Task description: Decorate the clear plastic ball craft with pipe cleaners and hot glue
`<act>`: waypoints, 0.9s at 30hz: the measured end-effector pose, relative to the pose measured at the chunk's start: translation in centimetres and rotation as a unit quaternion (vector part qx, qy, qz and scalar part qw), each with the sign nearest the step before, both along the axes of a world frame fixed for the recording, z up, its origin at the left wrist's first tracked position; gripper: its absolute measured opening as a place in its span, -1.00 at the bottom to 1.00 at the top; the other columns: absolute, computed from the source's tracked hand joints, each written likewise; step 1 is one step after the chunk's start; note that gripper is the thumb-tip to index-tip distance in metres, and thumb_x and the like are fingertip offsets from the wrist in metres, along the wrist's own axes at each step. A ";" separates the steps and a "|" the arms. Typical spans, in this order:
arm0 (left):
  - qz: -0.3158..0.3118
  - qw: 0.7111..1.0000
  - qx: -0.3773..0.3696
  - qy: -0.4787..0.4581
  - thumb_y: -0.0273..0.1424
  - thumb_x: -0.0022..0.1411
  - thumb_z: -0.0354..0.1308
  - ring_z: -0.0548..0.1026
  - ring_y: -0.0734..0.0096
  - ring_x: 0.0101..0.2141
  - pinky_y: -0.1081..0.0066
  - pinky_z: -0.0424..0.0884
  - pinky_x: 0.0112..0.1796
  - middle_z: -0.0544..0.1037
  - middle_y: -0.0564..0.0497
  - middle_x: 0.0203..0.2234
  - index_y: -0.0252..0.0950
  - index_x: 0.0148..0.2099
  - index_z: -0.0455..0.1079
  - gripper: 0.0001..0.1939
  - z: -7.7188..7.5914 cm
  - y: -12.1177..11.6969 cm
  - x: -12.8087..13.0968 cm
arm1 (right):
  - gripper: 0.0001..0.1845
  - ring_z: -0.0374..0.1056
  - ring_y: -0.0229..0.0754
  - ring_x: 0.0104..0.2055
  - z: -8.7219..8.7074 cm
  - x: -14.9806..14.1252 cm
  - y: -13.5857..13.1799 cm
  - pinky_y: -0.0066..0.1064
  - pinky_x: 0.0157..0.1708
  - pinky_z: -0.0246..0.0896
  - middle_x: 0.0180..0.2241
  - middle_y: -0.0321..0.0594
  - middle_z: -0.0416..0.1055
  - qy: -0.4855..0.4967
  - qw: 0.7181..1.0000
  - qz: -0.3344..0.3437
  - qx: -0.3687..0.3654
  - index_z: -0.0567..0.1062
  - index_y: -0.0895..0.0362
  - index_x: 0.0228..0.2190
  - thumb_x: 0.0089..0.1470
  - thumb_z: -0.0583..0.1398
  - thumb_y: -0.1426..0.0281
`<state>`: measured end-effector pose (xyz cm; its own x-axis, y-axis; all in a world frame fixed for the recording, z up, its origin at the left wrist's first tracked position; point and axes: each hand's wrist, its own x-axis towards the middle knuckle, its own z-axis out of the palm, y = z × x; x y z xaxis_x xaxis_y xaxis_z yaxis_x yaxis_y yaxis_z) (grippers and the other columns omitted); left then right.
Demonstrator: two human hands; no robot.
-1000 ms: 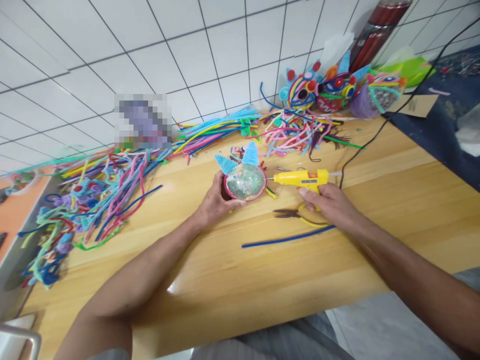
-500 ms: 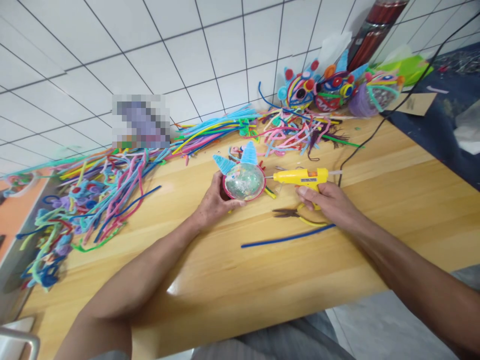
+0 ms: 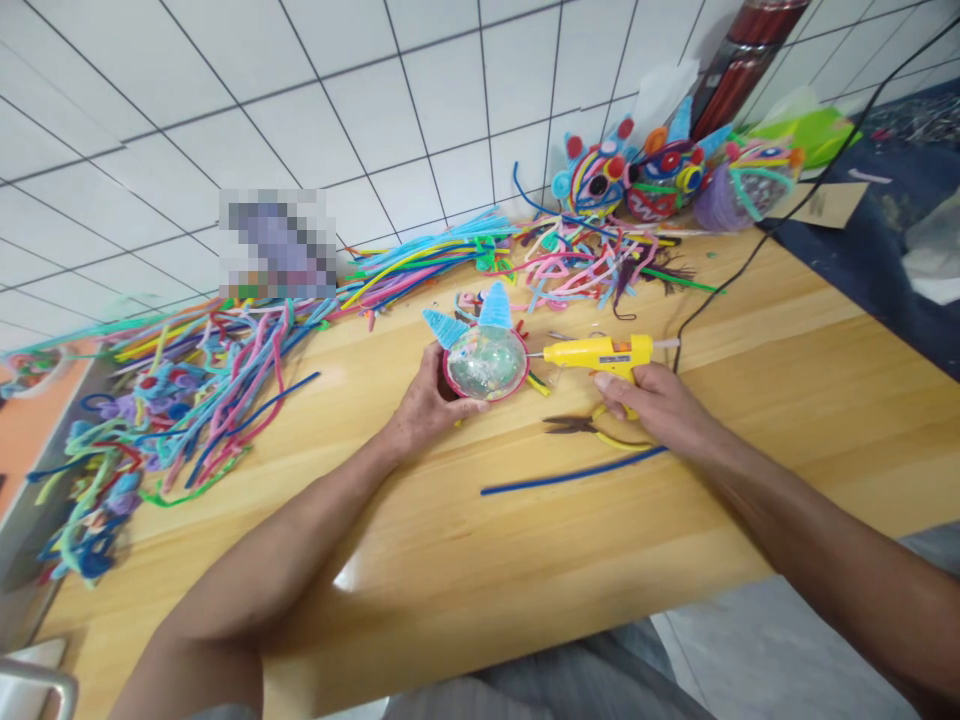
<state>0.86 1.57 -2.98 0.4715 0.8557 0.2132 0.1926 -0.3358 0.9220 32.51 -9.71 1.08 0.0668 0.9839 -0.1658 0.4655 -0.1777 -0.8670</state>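
Observation:
My left hand [image 3: 433, 405] grips the left side of a clear, rounded ball [image 3: 487, 364] with a red rim and two light-blue fuzzy ears on top. In my right hand [image 3: 646, 395] is a yellow hot glue gun [image 3: 600, 353], its metal nozzle at the right edge of the ball's rim. A glue stick pokes out of its rear. Below the gun lie pliers [image 3: 574, 425] with yellow handles, partly hidden by my right hand. Nearer to me rests a dark blue pipe cleaner [image 3: 555, 479], one end under my right wrist.
Heaps of coloured pipe cleaners [image 3: 247, 370] cover the table's left side and back. Several decorated balls [image 3: 596, 183] stand along the tiled wall near a red cylinder [image 3: 750, 70]. A black cord [image 3: 739, 275] runs across the right of the wooden table [image 3: 435, 560].
The whole view has shifted very slightly. Both hands, the ball and the glue gun keep the same places relative to each other.

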 end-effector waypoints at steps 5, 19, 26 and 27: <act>0.003 1.000 0.000 0.001 0.02 -0.08 0.61 0.44 -0.06 0.23 -0.03 0.36 0.28 0.43 -0.17 0.20 -0.14 0.34 0.19 0.06 0.0 0.0 0.0 | -0.30 0.28 -0.13 -0.43 0.2 -0.2 0.0 -0.31 -0.40 0.13 -0.58 -0.23 0.33 0.003 1.000 -0.005 0.004 0.32 0.03 -0.66 0.11 0.19 -0.28; 0.002 1.000 0.019 -0.001 0.07 -0.09 0.59 0.48 -0.01 0.19 0.03 0.40 0.25 0.45 -0.14 0.16 -0.16 0.29 0.20 0.04 0.2 0.0 0.2 | -0.31 0.17 -0.21 -0.52 0.4 -0.4 0.0 -0.32 -0.46 0.06 -0.62 -0.28 0.25 -0.001 1.000 -0.008 -0.003 0.32 0.03 -0.67 0.10 0.17 -0.27; 0.000 1.000 -0.003 -0.006 0.10 -0.11 0.59 0.48 -0.01 0.20 0.04 0.42 0.25 0.43 -0.16 0.19 -0.15 0.31 0.17 0.08 0.1 0.0 0.1 | -0.28 0.12 -0.25 -0.54 0.5 -0.5 -0.1 -0.35 -0.49 0.00 -0.63 -0.31 0.22 0.007 1.000 -0.005 -0.007 0.32 0.04 -0.64 0.08 0.18 -0.32; -0.001 1.000 -0.007 -0.009 0.09 -0.11 0.59 0.48 -0.01 0.20 0.03 0.42 0.25 0.43 -0.16 0.19 -0.14 0.31 0.17 0.08 0.0 0.0 0.1 | -0.27 0.13 -0.25 -0.53 0.5 -0.5 -0.1 -0.35 -0.49 0.01 -0.62 -0.31 0.23 0.009 1.000 -0.008 -0.004 0.31 0.05 -0.65 0.07 0.18 -0.33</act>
